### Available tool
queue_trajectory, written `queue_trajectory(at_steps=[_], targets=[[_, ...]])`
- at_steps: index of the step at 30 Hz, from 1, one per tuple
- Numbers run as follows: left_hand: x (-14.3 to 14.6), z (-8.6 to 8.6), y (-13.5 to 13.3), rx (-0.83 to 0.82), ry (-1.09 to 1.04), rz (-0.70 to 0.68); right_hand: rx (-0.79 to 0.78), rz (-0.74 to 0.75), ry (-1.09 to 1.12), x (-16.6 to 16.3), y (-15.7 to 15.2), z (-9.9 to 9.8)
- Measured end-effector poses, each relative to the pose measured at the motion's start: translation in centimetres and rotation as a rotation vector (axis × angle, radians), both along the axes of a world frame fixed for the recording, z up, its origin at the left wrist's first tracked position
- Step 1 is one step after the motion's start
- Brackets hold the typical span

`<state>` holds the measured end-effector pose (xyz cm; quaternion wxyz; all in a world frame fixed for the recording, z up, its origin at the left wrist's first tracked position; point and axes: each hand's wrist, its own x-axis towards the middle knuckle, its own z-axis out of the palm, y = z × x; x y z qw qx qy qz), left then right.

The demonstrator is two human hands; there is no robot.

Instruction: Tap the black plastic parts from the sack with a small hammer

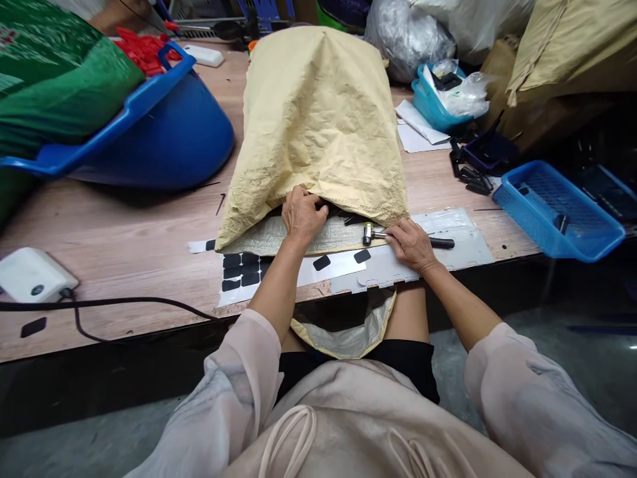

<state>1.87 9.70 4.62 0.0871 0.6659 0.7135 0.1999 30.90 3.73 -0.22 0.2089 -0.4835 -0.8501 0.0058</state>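
Pale sleeves (241,382): reached forward on both sides, toward the front edge of the wooden tabletop (164,232)
Yellow-rimmed opening (318,340): gaped between the thighs, below the tabletop edge, lined in silvery white
White box (34,273): sat near the front at far left, joined to a black cable (134,301)
Patched sheet (343,264): lay white with black rounded patches, partly under the left forearm, just in front of the sack (323,119)
Grey panel (468,236): lay flat along the front edge, beneath the right arm
Right hand (412,244): rested with bent fingers at the right corner of the sack's mouth, across the handle of the hammer (367,234); could not tell whether gripping cloth, handle or both
Hammer: lay crosswise, head to the left, black grip to the right
Left hand (302,216): curled at the middle of the mouth, fingers bent and close together; could not tell what, if anything, was pinched
Dark pieces (348,218): showed inside the mouth, just beside the left hand
Sack: lay pale yellow and bulging on the tabletop, mouth toward the person, creased on top
Blue basket (604,247): stood at right, well apart from the right hand
Blue tub (169,133): stood left of the sack, beside a green bag (54,86)
Turquoise basket (428,109): stood beyond, right of the sack, holding clear plastic
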Motion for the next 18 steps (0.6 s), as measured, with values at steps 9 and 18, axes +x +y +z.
queue_trajectory(at_steps=[9, 18], targets=[[0.9, 0.4, -1.2, -0.071, 0.106, -0.03, -0.005, -0.003, -0.012, 0.0, 0.0, 0.1], [-0.5, 0.6, -5.8, -0.138, 0.091, -0.182, 0.021, -0.001, -0.02, 0.0, 0.0, 0.4]])
